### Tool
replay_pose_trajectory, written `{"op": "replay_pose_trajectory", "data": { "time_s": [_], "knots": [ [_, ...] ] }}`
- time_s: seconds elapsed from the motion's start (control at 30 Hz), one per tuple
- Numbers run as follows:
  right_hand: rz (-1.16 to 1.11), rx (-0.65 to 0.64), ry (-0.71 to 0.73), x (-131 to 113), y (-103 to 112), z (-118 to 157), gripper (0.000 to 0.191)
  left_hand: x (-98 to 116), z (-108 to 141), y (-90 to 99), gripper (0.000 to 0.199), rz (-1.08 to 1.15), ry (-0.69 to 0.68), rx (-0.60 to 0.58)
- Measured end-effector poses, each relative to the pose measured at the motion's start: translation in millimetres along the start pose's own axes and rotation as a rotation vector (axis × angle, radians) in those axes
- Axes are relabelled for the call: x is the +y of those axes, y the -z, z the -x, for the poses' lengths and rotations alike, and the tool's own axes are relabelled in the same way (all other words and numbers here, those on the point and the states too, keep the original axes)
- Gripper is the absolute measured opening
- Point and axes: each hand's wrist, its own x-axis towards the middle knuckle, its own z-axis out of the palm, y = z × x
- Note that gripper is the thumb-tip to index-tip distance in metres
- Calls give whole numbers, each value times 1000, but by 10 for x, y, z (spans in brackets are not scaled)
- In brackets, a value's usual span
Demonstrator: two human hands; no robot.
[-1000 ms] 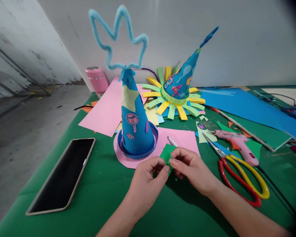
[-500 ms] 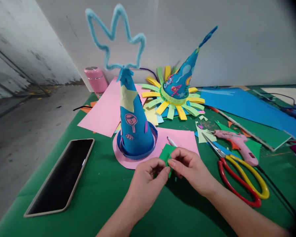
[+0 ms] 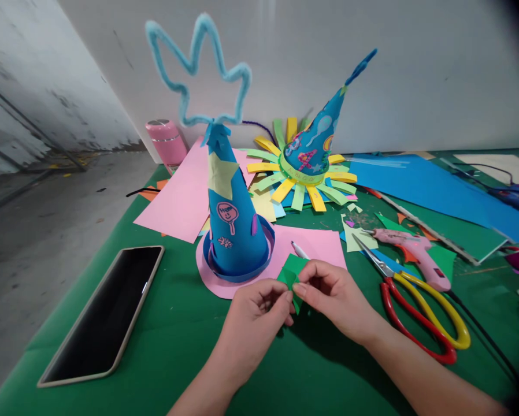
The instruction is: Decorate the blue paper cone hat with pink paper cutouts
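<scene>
A small piece of green paper, partly folded, is pinched between both hands over the front of the table. My left hand grips its lower left side with thumb and fingers. On its right side, my right hand pinches it in the same way; both sets of fingertips hide part of the paper. Just beyond them stands a blue paper cone hat with a light blue pipe-cleaner shape on top, on a pink paper brim. A white pen lies behind the green paper.
Red-and-yellow scissors and a pink glue gun with a cord lie on the right. A phone lies on the left. Behind are a second cone hat, a pink bottle and blue sheets.
The green paper's middle is bent up more into a raised fold, and my left fingers have shifted slightly along its lower edge. The whole view has moved a little.
</scene>
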Motion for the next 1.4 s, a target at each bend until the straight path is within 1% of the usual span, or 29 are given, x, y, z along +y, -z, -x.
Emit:
{"op": "replay_pose_trajectory", "data": {
  "time_s": [0.17,0.3,0.5,0.57,0.67,0.77,0.83,0.9,0.97,1.1,1.23,1.4],
  "knots": [
    [15,8,-4,2,-7,17,18,0,1,-8,16,-24,-6,3],
    [11,13,5,29,-1,14,17,11,6,-22,16,-42,2,35],
    [-10,-22,9,36,21,-15,16,0,14,-29,18,-28,-2,52],
    [-34,-40,8,29,23,-18,15,-17,9,-29,17,13,-9,62],
    [-78,-62,-7,22,22,-19,14,-44,-4,-37,14,150,-29,101],
    [-126,-51,-80,28,17,-17,20,-64,-19,-52,10,315,-41,129],
    [-172,-31,-132,42,10,-18,22,-73,-24,-61,10,352,-46,133],
    [-215,-24,-156,61,3,-21,20,-79,-24,-69,11,322,-58,141],
    [-232,-24,-149,80,-1,-28,19,-81,-21,-77,11,264,-66,158],
    [-144,3,-79,89,9,-39,17,-71,-20,-90,13,174,-48,179],
    [-54,16,-12,54,30,-43,16,-39,-18,-94,13,147,-11,140],
    [-43,10,15,-1,47,-38,16,-24,0,-94,10,158,2,114]
  ]
}}
